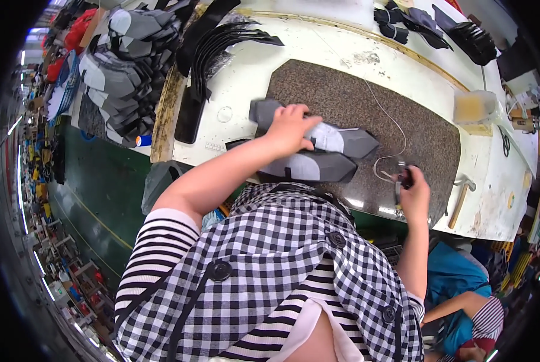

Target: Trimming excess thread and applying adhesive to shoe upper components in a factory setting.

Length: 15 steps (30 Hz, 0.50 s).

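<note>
My left hand lies spread over a dark grey fabric piece with a pale rounded panel; the fingers press on it and hide part of it. A similar grey piece lies just nearer to me, along the table edge. Both rest on a speckled brown stone slab. To the right, my right hand is closed round a small dark-handled metal tool, partly hidden and blurred, so its exact kind is unclear. A thin pale cord runs over the slab and loops beside this tool.
Stacked grey pieces crowd the left, beyond a worn wooden strip. Black strips and a dark phone-like slab lie near it. A hammer and a clear tub are at right. Another person is at lower right.
</note>
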Tool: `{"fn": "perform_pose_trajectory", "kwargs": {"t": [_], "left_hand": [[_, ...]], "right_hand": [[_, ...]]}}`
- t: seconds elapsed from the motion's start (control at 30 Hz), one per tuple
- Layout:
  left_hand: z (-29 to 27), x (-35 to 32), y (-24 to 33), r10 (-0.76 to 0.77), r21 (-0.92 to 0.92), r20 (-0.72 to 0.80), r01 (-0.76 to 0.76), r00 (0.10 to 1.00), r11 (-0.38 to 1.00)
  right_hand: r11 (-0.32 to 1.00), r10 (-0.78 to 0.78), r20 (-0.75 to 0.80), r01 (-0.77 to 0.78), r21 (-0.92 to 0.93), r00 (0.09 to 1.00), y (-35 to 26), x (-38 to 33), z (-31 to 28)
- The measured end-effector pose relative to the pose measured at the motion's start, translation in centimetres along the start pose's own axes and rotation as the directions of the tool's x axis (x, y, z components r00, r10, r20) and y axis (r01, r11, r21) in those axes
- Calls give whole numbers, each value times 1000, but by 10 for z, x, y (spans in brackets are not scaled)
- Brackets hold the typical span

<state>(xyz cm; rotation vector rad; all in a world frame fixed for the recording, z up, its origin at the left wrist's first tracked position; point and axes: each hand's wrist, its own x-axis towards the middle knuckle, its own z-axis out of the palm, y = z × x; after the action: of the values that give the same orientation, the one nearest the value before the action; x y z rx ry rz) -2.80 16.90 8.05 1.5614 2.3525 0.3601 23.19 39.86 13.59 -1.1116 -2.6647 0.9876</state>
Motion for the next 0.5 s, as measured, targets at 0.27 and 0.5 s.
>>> {"fn": "perform_pose_trajectory", "kwargs": {"t": [0.27, 0.5], "left_hand": [[-5, 6, -26, 2, 7, -381, 0, 925, 1000], [39, -106, -2, 8, -93, -93, -17, 996, 996]], "right_hand": [[875, 185, 108, -214, 435, 977, 16, -19, -36], [805, 90, 180, -178, 566, 980, -29, -12, 40]]}}
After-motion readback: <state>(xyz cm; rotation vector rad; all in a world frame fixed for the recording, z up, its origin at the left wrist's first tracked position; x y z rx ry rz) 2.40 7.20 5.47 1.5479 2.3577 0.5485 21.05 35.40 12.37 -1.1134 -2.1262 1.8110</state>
